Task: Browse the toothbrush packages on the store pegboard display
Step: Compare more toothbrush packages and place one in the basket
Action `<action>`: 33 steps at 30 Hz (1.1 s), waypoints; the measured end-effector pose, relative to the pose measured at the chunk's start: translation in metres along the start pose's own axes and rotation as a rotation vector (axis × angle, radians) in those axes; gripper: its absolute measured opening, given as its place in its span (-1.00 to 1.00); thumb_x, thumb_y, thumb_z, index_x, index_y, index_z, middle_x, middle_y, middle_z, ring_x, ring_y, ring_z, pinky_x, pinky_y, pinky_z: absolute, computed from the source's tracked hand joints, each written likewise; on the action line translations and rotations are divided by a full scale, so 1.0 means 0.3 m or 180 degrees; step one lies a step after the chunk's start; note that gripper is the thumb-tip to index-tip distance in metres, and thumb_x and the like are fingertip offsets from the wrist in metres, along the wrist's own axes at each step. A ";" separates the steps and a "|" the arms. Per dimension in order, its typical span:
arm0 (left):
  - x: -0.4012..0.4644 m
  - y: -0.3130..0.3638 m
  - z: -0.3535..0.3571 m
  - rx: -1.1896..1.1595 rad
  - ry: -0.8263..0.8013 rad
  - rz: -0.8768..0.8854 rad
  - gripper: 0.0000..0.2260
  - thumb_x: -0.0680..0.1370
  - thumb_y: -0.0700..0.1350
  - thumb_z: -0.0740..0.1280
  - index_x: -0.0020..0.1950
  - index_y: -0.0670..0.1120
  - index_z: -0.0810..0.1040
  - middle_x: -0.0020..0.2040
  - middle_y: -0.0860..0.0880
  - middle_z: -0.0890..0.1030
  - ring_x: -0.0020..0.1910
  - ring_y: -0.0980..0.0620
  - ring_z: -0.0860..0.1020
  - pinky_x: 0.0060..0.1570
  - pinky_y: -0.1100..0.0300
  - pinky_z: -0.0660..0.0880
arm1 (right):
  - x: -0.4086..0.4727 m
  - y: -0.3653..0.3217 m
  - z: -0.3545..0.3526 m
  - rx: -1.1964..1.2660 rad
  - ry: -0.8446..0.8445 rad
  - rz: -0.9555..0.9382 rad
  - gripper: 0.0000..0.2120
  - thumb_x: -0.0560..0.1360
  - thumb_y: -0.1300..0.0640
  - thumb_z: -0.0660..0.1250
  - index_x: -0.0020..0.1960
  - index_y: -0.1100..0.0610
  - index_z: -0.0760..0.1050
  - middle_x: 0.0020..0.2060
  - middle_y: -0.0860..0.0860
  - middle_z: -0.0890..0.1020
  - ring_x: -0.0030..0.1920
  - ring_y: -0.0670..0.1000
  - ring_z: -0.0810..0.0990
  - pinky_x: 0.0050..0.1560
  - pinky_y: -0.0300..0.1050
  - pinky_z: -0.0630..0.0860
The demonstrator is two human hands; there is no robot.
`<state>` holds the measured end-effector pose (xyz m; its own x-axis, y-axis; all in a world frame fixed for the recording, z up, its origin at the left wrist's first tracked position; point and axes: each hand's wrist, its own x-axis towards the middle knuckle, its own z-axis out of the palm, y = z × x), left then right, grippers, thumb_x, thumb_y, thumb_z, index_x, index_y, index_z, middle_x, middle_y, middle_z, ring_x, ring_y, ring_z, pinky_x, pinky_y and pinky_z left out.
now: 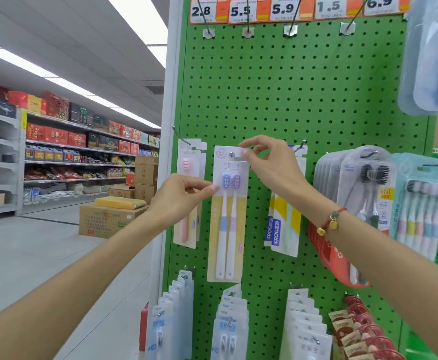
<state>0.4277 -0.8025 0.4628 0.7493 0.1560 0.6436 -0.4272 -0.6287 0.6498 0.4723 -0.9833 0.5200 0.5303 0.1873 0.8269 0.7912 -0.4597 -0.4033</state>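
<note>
From the head camera, a tall cream card package of two white toothbrushes with blue and purple heads (227, 216) hangs upright on the green perforated metal pegboard (290, 94), its long axis vertical, its top hole on a steel peg hook (231, 154). The right hand (272, 165) pinches the card's top edge at the hook, thumb and forefinger clamped. The left hand (179, 198) pinches its left edge, level with the brush heads. Both hands touch it; the right is nearer the hook, so lifting off probably falls to it.
</note>
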 end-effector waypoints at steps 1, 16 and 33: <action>0.006 0.009 -0.013 0.0103 -0.0106 0.0012 -0.91 0.47 0.15 0.40 -0.13 0.18 0.63 -0.11 0.20 0.66 -0.08 0.15 0.58 0.03 0.12 0.51 | 0.004 -0.003 -0.001 0.0039 -0.0004 0.0020 -0.89 0.58 0.06 0.30 0.05 -0.05 0.59 -0.15 -0.10 0.56 -0.34 -0.04 0.48 -0.30 -0.10 0.44; 0.200 0.163 -0.131 0.0154 -0.0703 0.0106 -0.80 0.62 -0.10 0.26 0.24 -0.03 0.51 0.10 0.04 0.59 -0.01 0.15 0.59 -0.23 0.30 0.52 | 0.068 -0.071 -0.073 -0.0406 -0.0481 0.0006 -0.90 0.49 0.14 0.43 -0.02 0.10 0.68 -0.25 0.05 0.67 -0.38 -0.12 0.47 -0.30 -0.28 0.44; 0.239 0.136 -0.099 -0.0322 -0.0584 0.0298 -0.84 0.55 -0.14 0.37 0.12 -0.07 0.60 -0.08 0.06 0.67 -0.14 0.20 0.63 -0.22 0.37 0.56 | 0.104 -0.077 -0.114 -0.0043 -0.1021 0.0394 -0.87 0.46 0.22 0.47 0.00 0.18 0.67 -0.26 0.06 0.69 -0.34 -0.14 0.61 -0.32 -0.41 0.52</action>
<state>0.4489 -0.7943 0.5474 0.7795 -0.0465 0.6247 -0.5409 -0.5529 0.6338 0.4602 -0.9967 0.5685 0.6925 0.3919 0.6057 0.7119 -0.5070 -0.4858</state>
